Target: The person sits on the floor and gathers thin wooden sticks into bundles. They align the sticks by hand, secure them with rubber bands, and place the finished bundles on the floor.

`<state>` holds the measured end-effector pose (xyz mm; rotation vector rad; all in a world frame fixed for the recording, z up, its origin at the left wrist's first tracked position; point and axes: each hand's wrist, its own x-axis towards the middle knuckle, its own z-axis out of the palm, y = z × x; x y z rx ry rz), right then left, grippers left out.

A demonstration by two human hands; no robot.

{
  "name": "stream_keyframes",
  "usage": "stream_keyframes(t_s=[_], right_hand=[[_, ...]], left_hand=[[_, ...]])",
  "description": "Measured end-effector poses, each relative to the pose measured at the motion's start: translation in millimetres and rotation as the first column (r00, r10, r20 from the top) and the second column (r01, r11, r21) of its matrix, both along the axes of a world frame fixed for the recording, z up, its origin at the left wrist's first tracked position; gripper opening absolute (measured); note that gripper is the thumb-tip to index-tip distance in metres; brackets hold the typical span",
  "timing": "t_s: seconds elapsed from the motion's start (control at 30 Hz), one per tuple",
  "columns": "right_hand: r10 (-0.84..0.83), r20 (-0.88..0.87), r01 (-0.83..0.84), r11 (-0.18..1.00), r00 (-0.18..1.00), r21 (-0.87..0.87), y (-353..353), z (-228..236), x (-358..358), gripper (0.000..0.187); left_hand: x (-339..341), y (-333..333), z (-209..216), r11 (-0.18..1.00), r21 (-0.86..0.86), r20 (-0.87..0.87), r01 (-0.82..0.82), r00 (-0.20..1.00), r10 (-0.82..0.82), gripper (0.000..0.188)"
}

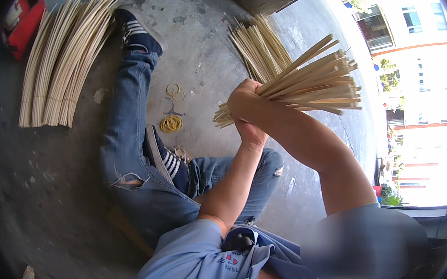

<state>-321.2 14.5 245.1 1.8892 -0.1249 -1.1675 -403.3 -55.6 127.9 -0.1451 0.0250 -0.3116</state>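
Right hand (242, 96) was wrapped round the wooden stick bundle (318, 86), which fanned out to its right; left hand (253, 133) touched the bundle just below, fingers too hidden to tell how far closed. Snug, even pressure from both probably suited keeping the splayed ends aligned.

held bundle (305, 91): many thin, pale tan sticks, gripped mid-air, lying near crosswise
splayed end (348, 82): fanned loose, tips uneven, facing away from yellow ring heap (171, 124)
short end (222, 117): tighter, pointing toward yellow ring heap
waist: pinched, mostly hidden
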Motion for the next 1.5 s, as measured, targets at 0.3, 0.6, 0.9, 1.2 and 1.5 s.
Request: stream_keyframes(t_s=[0.3,0.6,0.9,1.2,1.5], right_hand=[[-0.080,-0.135,0.087,0.995,0.988,0.043,3,-55,5,0.056],[-0.117,-0.142,0.124,0.991,0.983,0.046,-28,-57,-1,0.062],[-0.046,-0.100,0.066,0.976,0.994,0.210,-42,-59,-15,0.055],[-0.131,0.031,0.107,0.907,0.991,0.408,-62,-14,1,0.083],[-0.285,0.178,0.088,0.722,0.942,0.687,-91,-21,-25,0.079]], left_hand=[[-20,8,-61,0.850,-0.523,-0.333,0.061,0.904,-0.270,0.087],[-28,-15,-43,0.819,-0.573,-0.298,-0.004,0.933,-0.204,0.086],[-44,-5,-53,0.756,-0.655,-0.342,-0.009,0.896,-0.285,0.075],[-26,24,-19,0.761,-0.643,-0.332,0.088,0.863,-0.381,0.082],[-24,42,-26,0.902,-0.392,-0.243,0.181,0.925,-0.291,0.089]])
